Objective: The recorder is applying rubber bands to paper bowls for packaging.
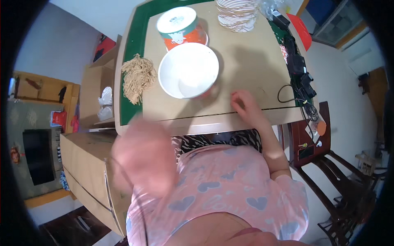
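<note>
My left hand (pixel 143 153) is raised close to the camera, in front of the table's near left corner. Motion smears it, so its fingers and anything in them cannot be made out. Loosely curled, my right hand (pixel 245 107) rests on the table's near edge, with nothing visible in it. Between and beyond my hands stands a white paper tub (pixel 188 71), its mouth facing up and its inside white. Behind that is an upside-down tub (pixel 178 24) with a white base and green and orange sides. A bundle of tan strings (pixel 138 78) lies left of the tubs.
A tall stack of white paper pieces with strings (pixel 237 15) stands at the far right of the table (pixel 258 69). Black power adapters and cables (pixel 297 65) line its right edge. Cardboard boxes (pixel 88 160) stand left; a dark wooden chair (pixel 312 141) stands right.
</note>
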The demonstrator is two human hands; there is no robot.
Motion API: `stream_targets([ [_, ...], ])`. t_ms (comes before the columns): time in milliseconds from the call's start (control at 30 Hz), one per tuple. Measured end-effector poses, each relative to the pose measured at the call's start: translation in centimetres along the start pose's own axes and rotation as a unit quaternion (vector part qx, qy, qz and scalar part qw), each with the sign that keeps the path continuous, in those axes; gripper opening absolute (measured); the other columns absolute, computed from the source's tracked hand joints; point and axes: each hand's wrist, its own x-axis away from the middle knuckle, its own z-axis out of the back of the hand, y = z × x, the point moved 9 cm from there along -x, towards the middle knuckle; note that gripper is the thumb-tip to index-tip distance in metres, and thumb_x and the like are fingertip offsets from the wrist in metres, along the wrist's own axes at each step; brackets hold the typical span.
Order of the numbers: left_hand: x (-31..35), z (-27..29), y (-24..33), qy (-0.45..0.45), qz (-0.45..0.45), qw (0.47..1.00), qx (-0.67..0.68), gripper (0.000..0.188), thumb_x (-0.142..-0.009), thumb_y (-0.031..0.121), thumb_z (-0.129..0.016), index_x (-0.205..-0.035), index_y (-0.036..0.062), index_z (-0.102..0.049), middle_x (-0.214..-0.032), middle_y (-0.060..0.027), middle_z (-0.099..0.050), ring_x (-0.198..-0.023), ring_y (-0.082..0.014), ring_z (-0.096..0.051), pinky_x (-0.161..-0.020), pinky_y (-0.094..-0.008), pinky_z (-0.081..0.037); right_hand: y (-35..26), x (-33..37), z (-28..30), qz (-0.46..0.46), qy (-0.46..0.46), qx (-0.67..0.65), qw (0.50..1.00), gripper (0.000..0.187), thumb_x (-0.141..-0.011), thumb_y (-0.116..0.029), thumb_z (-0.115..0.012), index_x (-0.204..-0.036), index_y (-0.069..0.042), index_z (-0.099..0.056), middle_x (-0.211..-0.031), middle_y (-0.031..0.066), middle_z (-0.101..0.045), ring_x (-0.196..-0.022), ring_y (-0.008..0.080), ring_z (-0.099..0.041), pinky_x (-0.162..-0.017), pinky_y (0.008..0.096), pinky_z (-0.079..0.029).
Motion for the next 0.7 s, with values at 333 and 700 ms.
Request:
stream_targets([
  [333,-5.4,2.0,11.1,0.153,-0.278,0.885,0.340,0.018,-0.081,0.001,-0.054,-0.099,0.0036,-0.057,-0.099,-0.0012,-0.055,-0.068,-0.0077,-0.047,-0.060,-0.0221,-0.042,0.8,0.6,-1.8,-0.244,0.025,-0.429,0.869,0.019,-0.088,-0.003,-0.057,-0.107,-0.007,-0.055,-0.087,0.0047,-0.065,-0.074,0.0054,-0.056,-0.063,0.0195,-0.043],
  [700,-4.8,2.1,10.1,0.273,-0.366,0.794,0.401,0.016,-0.077,-0.001,-0.059,-0.092,0.0028,-0.059,-0.096,-0.0014,-0.061,-0.082,-0.0077,-0.056,-0.053,-0.0217,-0.046,4.1,1.6,0.2,-0.301,0.179,-0.479,0.805,0.007,-0.089,-0.010,-0.060,-0.095,-0.006,-0.060,-0.065,-0.0036,-0.052,-0.053,0.0034,-0.040,-0.047,0.0173,-0.029],
])
